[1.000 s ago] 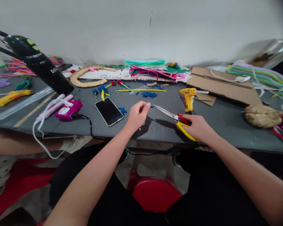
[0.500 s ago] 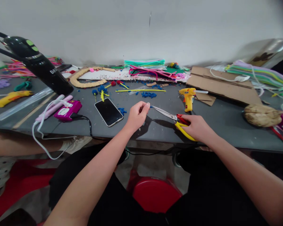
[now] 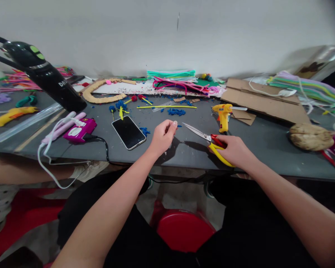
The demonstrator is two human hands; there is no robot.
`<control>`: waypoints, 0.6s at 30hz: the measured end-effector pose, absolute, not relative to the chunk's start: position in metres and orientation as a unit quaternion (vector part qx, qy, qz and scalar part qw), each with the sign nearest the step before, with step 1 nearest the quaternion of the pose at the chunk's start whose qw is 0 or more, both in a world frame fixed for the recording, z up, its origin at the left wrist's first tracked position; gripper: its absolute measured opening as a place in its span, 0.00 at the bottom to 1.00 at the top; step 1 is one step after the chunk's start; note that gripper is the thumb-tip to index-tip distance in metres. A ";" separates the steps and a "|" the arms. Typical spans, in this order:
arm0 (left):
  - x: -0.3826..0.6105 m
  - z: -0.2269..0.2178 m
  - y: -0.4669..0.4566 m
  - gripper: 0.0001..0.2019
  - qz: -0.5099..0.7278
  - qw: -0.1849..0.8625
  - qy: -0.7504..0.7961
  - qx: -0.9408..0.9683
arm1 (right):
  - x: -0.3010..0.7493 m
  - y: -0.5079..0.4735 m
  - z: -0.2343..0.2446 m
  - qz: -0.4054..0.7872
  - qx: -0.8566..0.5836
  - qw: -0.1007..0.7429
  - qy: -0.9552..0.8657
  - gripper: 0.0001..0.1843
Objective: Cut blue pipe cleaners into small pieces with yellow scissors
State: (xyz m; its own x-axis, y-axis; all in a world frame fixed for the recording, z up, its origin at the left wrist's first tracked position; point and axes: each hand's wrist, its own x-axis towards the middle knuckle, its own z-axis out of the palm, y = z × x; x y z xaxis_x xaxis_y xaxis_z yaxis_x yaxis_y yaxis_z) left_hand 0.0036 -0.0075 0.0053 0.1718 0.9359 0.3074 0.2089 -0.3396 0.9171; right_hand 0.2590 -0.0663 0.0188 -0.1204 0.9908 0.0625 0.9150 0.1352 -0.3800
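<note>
The right hand [image 3: 234, 149] wraps red-and-yellow-handled metal scissors [image 3: 197, 131], tips just beside the left hand [image 3: 163, 136]; that one pinches a short blue fuzzy strip [image 3: 179, 126] over the grey desk [image 3: 270, 150]; a white-edged black phone [image 3: 128, 133] lies leftward; beyond are a yellow plastic glue gun [image 3: 225, 111], blue fuzzy bits [image 3: 176, 112] and a tall black bottle [image 3: 51, 82], contents hidden.

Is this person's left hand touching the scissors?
Apart: the head view shows a gap between the left hand and the tip of the scissors.
</note>
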 end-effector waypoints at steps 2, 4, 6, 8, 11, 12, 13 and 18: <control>0.004 0.007 -0.008 0.18 0.479 0.370 0.430 0.669 | 0.259 -0.067 0.019 0.127 -0.644 0.152 -0.739 0.13; 0.003 0.008 -0.009 0.20 0.478 0.359 0.428 0.678 | 0.259 -0.067 0.019 0.126 -0.642 0.151 -0.741 0.14; 0.003 0.008 -0.009 0.20 0.475 0.353 0.427 0.683 | 0.260 -0.068 0.018 0.125 -0.639 0.150 -0.744 0.13; 0.003 0.007 -0.009 0.20 0.474 0.352 0.428 0.685 | 0.259 -0.068 0.017 0.125 -0.638 0.151 -0.745 0.13; 0.003 0.006 -0.008 0.20 0.473 0.353 0.428 0.685 | 0.258 -0.068 0.016 0.124 -0.641 0.150 -0.742 0.13; 0.002 0.006 -0.008 0.20 0.473 0.353 0.427 0.685 | 0.258 -0.068 0.016 0.124 -0.643 0.149 -0.741 0.12; 0.002 0.006 -0.008 0.20 0.473 0.353 0.427 0.685 | 0.257 -0.068 0.016 0.124 -0.644 0.147 -0.740 0.12; 0.003 0.005 -0.008 0.20 0.473 0.356 0.425 0.685 | 0.257 -0.067 0.015 0.123 -0.644 0.145 -0.741 0.11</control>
State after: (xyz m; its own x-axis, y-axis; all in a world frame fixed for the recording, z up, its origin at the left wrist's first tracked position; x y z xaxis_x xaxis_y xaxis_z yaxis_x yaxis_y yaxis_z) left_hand 0.0027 -0.0080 0.0051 0.1916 0.9191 0.3444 0.2459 -0.3846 0.8897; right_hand 0.2575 -0.0670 0.0154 -0.1294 0.9900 0.0557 0.9186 0.1408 -0.3693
